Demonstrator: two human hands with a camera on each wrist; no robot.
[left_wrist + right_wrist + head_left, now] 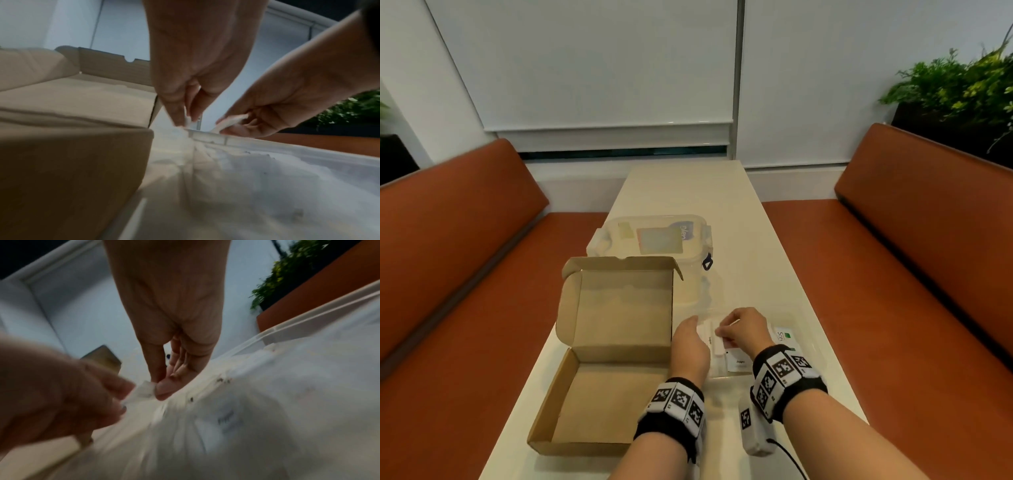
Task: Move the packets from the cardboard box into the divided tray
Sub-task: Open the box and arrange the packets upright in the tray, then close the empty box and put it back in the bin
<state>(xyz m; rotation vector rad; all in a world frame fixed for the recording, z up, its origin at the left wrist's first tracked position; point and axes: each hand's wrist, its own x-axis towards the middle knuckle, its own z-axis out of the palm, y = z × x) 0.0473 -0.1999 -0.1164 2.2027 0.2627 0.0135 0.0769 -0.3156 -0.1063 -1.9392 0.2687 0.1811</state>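
Observation:
The open cardboard box (616,387) lies at the table's left, and no packet shows inside it. Just right of it stands the clear divided tray (803,346), with white packets (738,359) and a green-labelled packet (786,335) lying in it. Both hands hover over the tray's left part. My left hand (693,323) pinches a small white packet (188,120) between thumb and fingertips. My right hand (722,330) pinches a white packet (147,389) between thumb and forefinger, close above the tray rim (209,138). Blur hides whether the two hands share one packet.
A clear lidded plastic container (654,240) stands behind the box, whose raised lid (619,301) leans back toward it. Orange benches (893,274) flank the narrow cream table (722,192). A plant (959,85) sits at the far right.

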